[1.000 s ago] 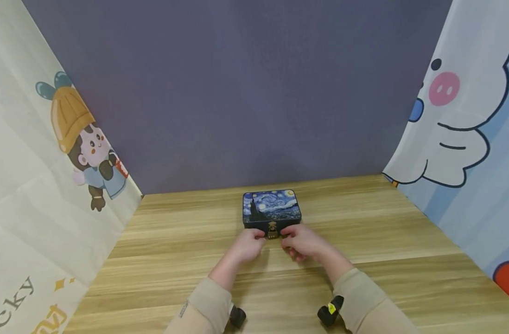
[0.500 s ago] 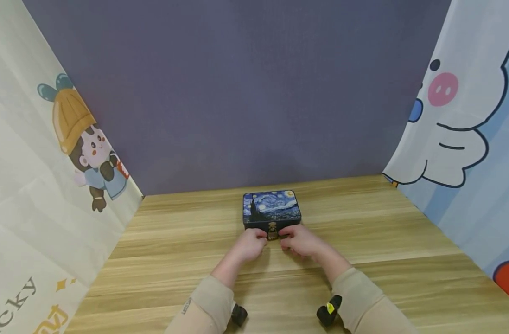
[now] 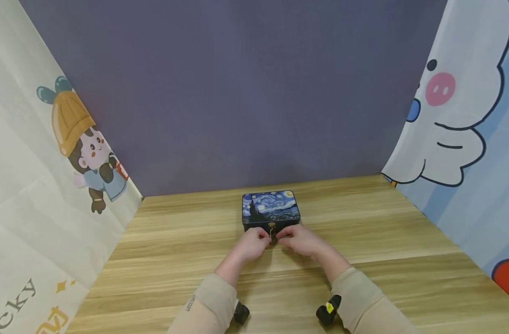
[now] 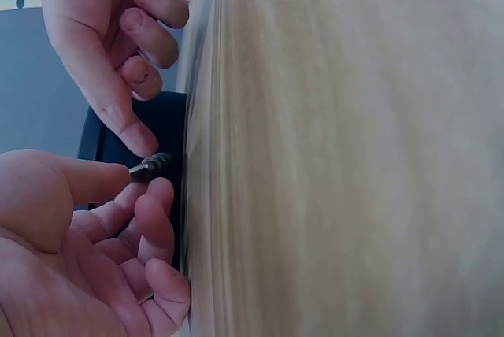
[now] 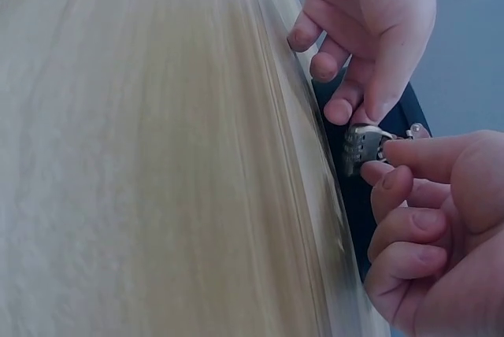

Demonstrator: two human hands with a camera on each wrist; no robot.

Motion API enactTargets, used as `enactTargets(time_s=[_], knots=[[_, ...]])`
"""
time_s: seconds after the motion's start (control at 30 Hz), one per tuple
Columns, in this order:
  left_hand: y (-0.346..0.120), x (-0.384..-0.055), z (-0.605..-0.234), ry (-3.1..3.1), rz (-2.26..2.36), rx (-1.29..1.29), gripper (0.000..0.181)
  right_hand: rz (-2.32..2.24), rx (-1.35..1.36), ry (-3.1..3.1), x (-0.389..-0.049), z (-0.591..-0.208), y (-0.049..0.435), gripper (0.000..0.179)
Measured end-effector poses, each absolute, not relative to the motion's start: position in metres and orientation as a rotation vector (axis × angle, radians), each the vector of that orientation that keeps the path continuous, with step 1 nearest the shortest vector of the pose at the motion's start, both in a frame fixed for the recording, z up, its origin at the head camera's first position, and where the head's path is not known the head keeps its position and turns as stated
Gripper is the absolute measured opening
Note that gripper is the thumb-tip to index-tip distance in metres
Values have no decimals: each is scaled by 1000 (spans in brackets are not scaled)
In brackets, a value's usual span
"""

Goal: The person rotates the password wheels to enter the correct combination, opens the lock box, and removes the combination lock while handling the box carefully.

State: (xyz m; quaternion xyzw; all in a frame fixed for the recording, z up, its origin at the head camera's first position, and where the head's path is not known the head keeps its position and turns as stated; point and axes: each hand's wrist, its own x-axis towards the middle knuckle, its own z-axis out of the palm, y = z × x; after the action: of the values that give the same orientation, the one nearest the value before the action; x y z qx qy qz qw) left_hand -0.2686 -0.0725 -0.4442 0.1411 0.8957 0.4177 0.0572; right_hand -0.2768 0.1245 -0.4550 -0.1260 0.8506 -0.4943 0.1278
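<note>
A small black box (image 3: pixel 271 207) with a swirling blue night-sky painting on its lid sits at the back of the table. From the brass latch (image 3: pixel 272 224) on its front hangs a combination padlock (image 5: pixel 361 148), its number dials visible in the right wrist view. My left hand (image 3: pixel 252 243) pinches the padlock between thumb and index finger and has it turned edge-on to the head view. Meeting it from the other side, my right hand (image 3: pixel 300 240) has thumb and index fingertips on the padlock near the shackle, other fingers loosely curled. The fingers hide part of the lock.
The wood-grain table (image 3: pixel 187 260) stretches around the box. Behind it rises a dark grey-purple backdrop (image 3: pixel 238 93), with cartoon-printed curtains (image 3: pixel 21 153) on both sides. Black wrist cameras (image 3: pixel 326 313) are strapped under the beige sleeves.
The padlock has turned from facing front to edge-on in the left fingers. Both hands have drawn slightly closer together around it. The box has stayed in place.
</note>
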Motion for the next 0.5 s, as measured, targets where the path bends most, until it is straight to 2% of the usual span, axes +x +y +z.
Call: enactTargets(time_s=[0.5], knots=[[-65, -275, -450, 2847, 1166, 369, 16, -1468, -329, 2471, -277, -454, 128, 24]])
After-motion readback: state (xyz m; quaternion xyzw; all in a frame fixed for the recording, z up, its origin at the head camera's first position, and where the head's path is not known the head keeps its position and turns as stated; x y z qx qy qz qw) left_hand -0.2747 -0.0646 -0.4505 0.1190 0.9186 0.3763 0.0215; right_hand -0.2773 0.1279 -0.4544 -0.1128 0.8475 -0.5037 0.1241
